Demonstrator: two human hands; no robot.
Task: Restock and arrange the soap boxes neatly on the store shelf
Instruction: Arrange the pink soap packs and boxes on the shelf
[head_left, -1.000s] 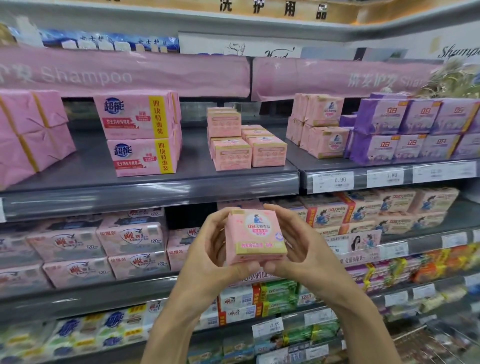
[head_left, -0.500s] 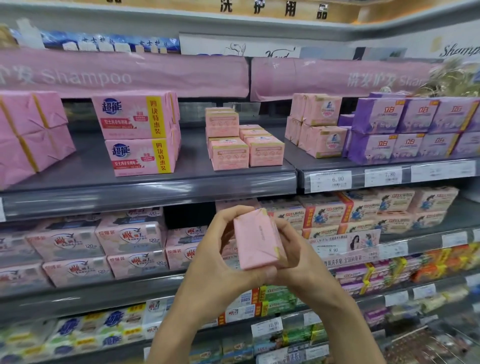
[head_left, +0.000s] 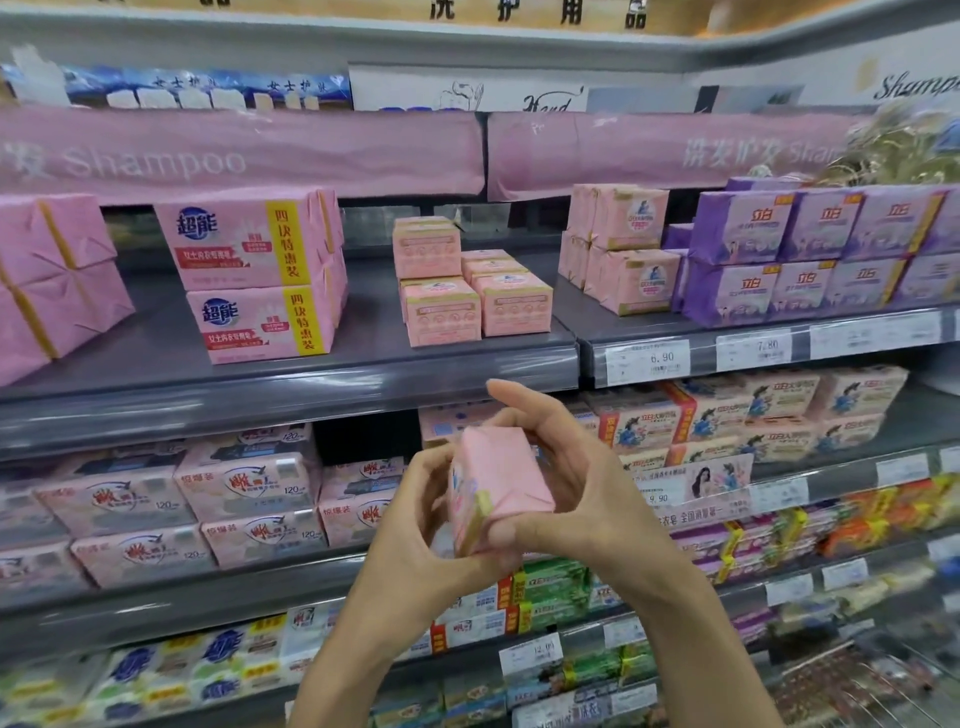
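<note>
A small pink soap box (head_left: 498, 486) is held in front of the second shelf, tilted so its plain pink back faces me and its printed face points left. My left hand (head_left: 415, 525) grips its left side and bottom. My right hand (head_left: 576, 483) wraps its right side, index finger raised above it. On the grey upper shelf (head_left: 311, 384) stands a cluster of matching pink soap boxes (head_left: 467, 291), one stacked on another at the back left.
Large pink multi-packs (head_left: 260, 270) stand left of the cluster, more pink boxes (head_left: 623, 254) and purple packs (head_left: 810, 254) to the right. A bare stretch of shelf lies between the multi-packs and the cluster. Lower shelves are filled with soap packs.
The soap box has been turned in both hands: its printed front faced me a second ago, now its plain back does. The hands stay at about the same height.
</note>
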